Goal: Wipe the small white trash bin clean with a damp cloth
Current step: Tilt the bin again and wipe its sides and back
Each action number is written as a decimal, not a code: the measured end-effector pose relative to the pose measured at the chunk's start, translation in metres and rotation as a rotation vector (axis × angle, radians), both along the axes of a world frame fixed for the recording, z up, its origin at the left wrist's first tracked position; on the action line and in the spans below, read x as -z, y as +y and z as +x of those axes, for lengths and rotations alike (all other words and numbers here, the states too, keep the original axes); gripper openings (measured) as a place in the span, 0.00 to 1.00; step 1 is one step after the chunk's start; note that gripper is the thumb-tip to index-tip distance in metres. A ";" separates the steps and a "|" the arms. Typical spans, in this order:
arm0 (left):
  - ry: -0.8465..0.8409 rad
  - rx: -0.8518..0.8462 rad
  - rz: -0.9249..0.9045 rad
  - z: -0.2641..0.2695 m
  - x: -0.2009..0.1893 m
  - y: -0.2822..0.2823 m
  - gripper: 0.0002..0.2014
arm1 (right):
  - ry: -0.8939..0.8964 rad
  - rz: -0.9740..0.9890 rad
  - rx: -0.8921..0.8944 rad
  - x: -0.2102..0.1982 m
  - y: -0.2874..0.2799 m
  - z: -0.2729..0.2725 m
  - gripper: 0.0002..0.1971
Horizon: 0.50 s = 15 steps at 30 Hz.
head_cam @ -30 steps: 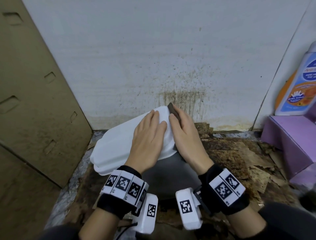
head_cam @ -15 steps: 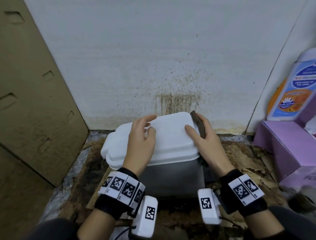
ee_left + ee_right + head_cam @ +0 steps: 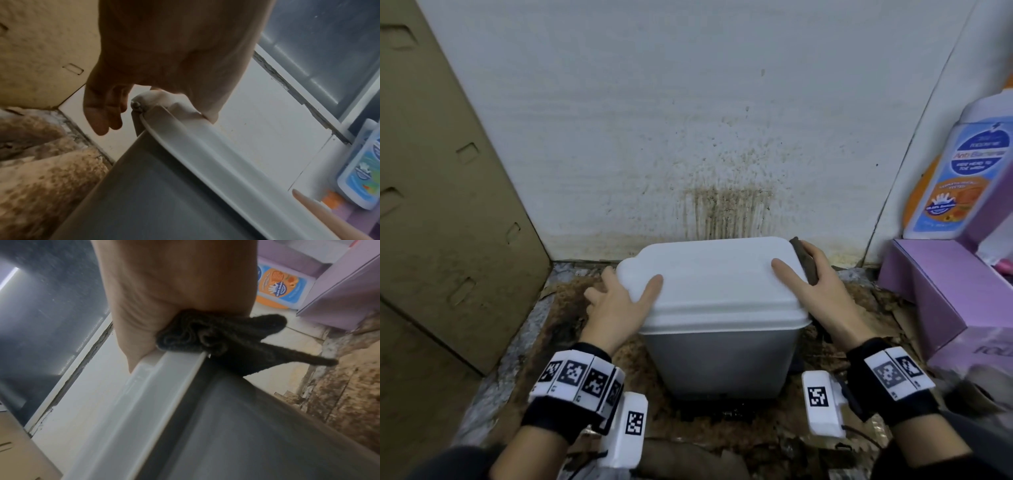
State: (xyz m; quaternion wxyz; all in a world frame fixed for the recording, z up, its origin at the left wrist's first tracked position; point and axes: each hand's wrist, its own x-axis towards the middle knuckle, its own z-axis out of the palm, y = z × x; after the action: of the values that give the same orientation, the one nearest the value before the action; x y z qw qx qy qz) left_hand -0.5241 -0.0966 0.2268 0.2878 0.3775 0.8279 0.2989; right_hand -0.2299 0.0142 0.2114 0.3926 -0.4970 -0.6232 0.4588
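The small bin stands upright on the floor against the wall, with a white lid (image 3: 715, 277) on a grey body (image 3: 722, 359). My left hand (image 3: 619, 305) rests on the lid's left end, thumb on top. Its fingers (image 3: 100, 113) hang loosely past the hinge corner of the lid (image 3: 205, 154). My right hand (image 3: 822, 294) holds a dark cloth (image 3: 804, 260) against the lid's right edge, thumb on top. In the right wrist view the cloth (image 3: 216, 334) is bunched between my palm and the lid rim (image 3: 154, 386), one end trailing down the side.
A leaning cardboard sheet (image 3: 448, 205) closes the left side. Behind the bin is a white wall with brown splatter stains (image 3: 722, 205). A purple box (image 3: 935, 291) with a soap bottle (image 3: 962, 181) stands at the right. Stained cardboard (image 3: 571, 329) covers the floor.
The bin, tilted to the left before, now stands square and upright. My hands have moved apart from the lid's middle to its two ends. The cloth stays in the right hand.
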 end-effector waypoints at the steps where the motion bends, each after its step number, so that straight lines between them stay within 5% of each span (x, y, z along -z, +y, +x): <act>1: -0.051 0.000 -0.010 -0.001 0.003 0.001 0.55 | -0.028 -0.004 0.007 0.000 0.000 0.002 0.45; 8: -0.199 0.001 0.075 0.003 0.014 0.007 0.55 | -0.084 -0.069 0.044 0.000 0.002 0.015 0.56; 15: -0.233 -0.022 0.205 0.002 0.020 0.007 0.57 | 0.032 -0.046 0.091 0.006 -0.005 0.013 0.54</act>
State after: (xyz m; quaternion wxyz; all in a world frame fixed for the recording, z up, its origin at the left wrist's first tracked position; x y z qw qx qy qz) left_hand -0.5216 -0.0894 0.2068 0.3388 0.3585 0.7581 0.4266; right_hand -0.2167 0.0087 0.2052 0.4115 -0.5261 -0.5831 0.4625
